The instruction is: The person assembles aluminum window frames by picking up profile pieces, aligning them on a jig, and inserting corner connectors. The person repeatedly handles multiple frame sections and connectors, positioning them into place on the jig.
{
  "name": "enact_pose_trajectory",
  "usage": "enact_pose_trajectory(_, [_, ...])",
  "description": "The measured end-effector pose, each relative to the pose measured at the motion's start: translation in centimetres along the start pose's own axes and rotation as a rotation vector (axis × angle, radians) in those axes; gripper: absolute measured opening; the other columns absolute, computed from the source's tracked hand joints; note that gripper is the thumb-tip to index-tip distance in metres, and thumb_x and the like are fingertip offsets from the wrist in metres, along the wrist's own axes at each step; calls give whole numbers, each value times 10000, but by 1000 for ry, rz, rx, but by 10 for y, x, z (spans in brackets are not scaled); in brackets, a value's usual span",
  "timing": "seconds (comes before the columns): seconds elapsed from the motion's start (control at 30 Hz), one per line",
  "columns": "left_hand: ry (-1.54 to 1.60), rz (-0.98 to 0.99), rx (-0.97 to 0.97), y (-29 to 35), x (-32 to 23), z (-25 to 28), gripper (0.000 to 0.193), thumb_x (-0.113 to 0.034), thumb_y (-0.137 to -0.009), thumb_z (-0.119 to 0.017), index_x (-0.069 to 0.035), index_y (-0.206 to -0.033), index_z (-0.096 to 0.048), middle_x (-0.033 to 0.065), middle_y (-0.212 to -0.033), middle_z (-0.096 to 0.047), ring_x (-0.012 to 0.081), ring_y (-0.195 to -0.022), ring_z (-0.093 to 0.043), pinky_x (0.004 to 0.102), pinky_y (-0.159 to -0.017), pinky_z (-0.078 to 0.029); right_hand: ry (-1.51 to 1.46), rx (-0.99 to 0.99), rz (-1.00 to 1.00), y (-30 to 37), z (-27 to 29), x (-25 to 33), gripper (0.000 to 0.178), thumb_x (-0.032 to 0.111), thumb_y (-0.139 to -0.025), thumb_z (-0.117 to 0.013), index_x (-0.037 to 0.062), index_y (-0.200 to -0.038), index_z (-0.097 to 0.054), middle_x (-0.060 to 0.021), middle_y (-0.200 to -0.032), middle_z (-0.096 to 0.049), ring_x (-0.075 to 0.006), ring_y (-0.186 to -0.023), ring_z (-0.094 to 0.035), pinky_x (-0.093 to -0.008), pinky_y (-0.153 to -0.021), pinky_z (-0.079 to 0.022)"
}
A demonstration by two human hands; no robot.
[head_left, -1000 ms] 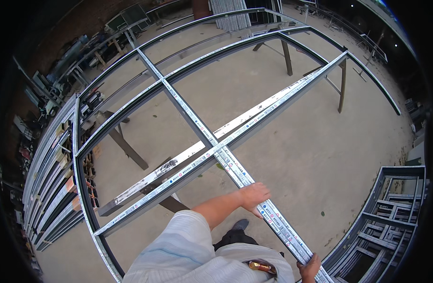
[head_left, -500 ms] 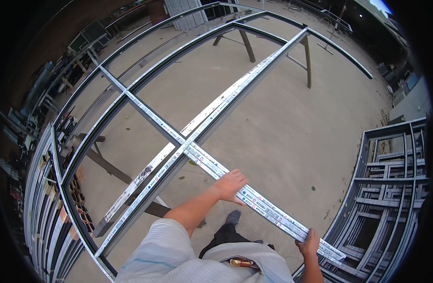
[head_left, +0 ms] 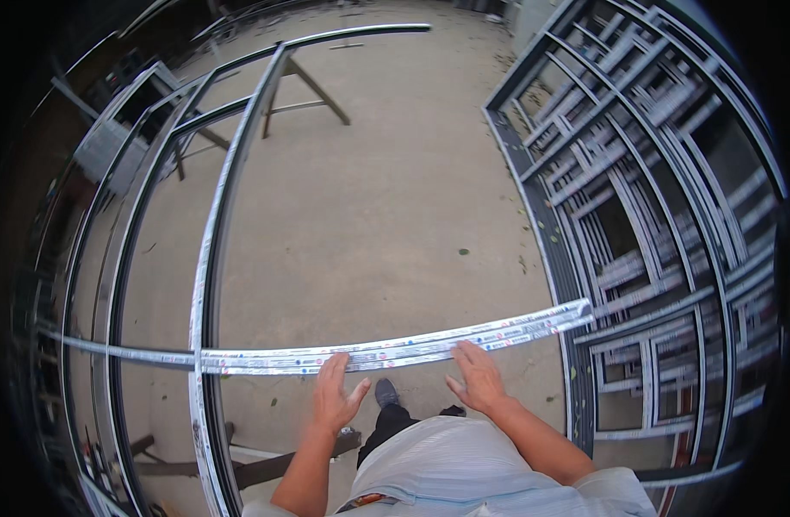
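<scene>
A long metal profile (head_left: 395,349), wrapped in printed film, runs across in front of me and juts to the right from a large metal frame (head_left: 217,215). My left hand (head_left: 333,395) touches its near edge with the fingertips, thumb spread away. Farther right along the same edge, my right hand (head_left: 478,379) rests its fingers on the profile, its thumb also apart. Neither hand is wrapped round the bar. The profile's left part meets the frame's upright-running bar.
Stacked metal window frames (head_left: 533,185) fill the right side, close to the profile's free end. Brown trestle legs (head_left: 317,90) stand under the frame at the back, and another trestle beam (head_left: 274,470) lies low at front left. Concrete floor (head_left: 369,198) stretches between.
My view has turned to the right. My right hand has let go near the profile's free end and now touches its near edge, closer to my left hand, whose fingers are at the edge too.
</scene>
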State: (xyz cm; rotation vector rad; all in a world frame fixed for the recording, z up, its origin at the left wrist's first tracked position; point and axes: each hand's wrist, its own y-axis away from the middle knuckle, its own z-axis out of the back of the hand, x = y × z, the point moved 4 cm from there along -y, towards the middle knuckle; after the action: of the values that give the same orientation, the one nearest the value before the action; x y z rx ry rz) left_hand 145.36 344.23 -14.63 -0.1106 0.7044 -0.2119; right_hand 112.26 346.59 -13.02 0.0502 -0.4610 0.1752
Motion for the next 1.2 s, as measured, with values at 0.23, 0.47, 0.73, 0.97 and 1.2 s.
enact_pose_trajectory(0.23, [521,256,695,26,-168,-103,512,-409,-1160,-458,20,-1377,-635,232,-1303,-685,303,-1272,-649,409,-1100,-475,-307,-194,90,48,64,-9,574,321,-1011,-711,1,-1471,-588,-210,-1546,-553,-405,-1428,-530,-494,-1184,-446])
enact_pose_trajectory(0.47, [1528,531,922,17,-272,-185,693,-553,-1156,-360,-25,-1601,-423,185,-1561,-531,298,-1457,-512,455,-1201,-421,-318,-299,210,96,92,-51,506,346,-1049,-640,46,-1455,-619,-186,-1563,-547,-385,-1403,-555,-514,-1187,-444])
enact_pose_trajectory(0.73, [1182,416,1116,-10,-336,-212,902,-703,-1092,-387,88,-1512,-497,237,-1459,-622,336,-1363,-601,463,-1184,-449,-143,-64,-590,231,26,-213,529,375,-1017,-604,42,-1427,-632,-208,-1467,-627,-384,-1348,-592,-499,-1150,-456])
enact_pose_trajectory(0.97, [738,84,1469,-48,-379,-253,631,-487,-1075,-655,20,-1447,-598,155,-1310,-707,256,-1216,-677,398,-1101,-504,-519,163,-1364,409,-71,-234,515,448,-1031,-557,47,-1324,-694,-237,-1311,-717,-407,-1241,-674,-496,-1074,-529])
enact_pose_trajectory(1.2, [352,-422,1949,-44,-463,-294,564,-396,-1008,-782,-14,-1403,-659,134,-1291,-724,252,-1216,-678,415,-1115,-494,-738,-112,-1625,422,-111,-171,418,400,-1046,-537,63,-1205,-728,-224,-1245,-742,-417,-1208,-685,-505,-1054,-541])
